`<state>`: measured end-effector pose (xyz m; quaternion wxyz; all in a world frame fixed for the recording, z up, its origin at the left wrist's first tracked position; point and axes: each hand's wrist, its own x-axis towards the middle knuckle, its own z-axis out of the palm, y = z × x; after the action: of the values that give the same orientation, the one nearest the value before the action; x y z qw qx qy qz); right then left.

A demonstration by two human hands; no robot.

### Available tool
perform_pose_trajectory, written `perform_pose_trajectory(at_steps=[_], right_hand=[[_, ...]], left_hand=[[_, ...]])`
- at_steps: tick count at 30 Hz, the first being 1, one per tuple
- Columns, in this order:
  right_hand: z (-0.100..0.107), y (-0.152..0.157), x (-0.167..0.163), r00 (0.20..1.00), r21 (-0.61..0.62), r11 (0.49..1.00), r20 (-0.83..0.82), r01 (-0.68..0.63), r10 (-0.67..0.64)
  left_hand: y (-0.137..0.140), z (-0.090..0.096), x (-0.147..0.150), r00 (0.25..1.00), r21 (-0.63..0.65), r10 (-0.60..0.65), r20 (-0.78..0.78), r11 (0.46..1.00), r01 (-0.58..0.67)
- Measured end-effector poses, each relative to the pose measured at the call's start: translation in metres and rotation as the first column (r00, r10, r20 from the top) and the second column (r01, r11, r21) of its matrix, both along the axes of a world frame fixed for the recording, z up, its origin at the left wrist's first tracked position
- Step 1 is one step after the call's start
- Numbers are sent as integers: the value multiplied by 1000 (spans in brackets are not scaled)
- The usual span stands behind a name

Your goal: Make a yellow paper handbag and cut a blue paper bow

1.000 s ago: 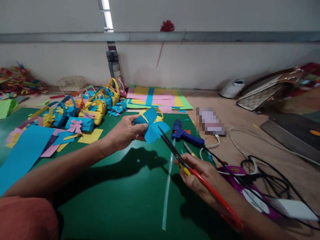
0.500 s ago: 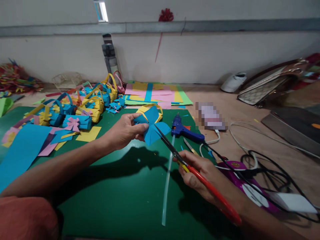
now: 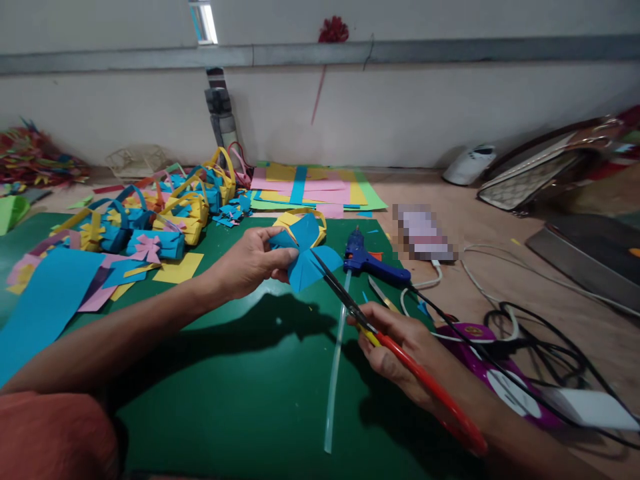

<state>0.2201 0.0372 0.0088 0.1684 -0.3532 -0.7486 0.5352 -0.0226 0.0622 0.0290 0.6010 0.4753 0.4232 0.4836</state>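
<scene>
Between thumb and fingers, my left hand pinches a blue paper flower with rounded petals, held above the green mat. My right hand is closed around red-handled scissors. The dark blades point up and left, their tips at the flower's right-hand petal; whether they are cutting into it I cannot tell. Partly hidden behind the flower is a yellow paper piece with a looped handle. A blue glue gun lies just right of the flower, a long clear glue stick trailing from it.
Small paper baskets cluster at the left, near a blue paper sheet. Coloured sheets are stacked at the back. A utility knife, a phone, a purple power strip and tangled cables lie on the right.
Almost nothing differs. The whole view has shifted very slightly; both hands keep the same hold on the paper flower and the scissors.
</scene>
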Motion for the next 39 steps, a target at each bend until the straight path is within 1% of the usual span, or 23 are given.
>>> perform_pose_trajectory(at_steps=[3,9,14,18,24,28,34,39], right_hand=[[0,0,0,1000,23,1000,4,5,-5],[0,1,1,1000,-23,1000,5,-11,11],[-2,1,1,1000,-22,1000,-23,-18,17],[-2,0,2,1000,-23,1000,14,-10,10],[0,-2,2,1000,28,999,27,14,-15],[0,-1,1,998,16,1000,56,21,-22],[-2,1,0,999,11,1000,50,7,-7],[-4,-1,1,995,11,999,86,49,-50]], left_hand=[[0,0,1,1000,-2,4,-9,1000,-4],[-1,0,1,1000,5,9,-14,1000,-9],[0,1,1,1000,1,9,6,1000,-9],[0,1,0,1000,1,15,2,1000,-15],[-1,0,1,1000,-1,24,12,1000,-24],[-1,-1,2,999,-5,26,23,1000,-26],[0,-3,2,1000,13,21,8,1000,-21],[0,-3,2,999,15,16,-30,1000,-16]])
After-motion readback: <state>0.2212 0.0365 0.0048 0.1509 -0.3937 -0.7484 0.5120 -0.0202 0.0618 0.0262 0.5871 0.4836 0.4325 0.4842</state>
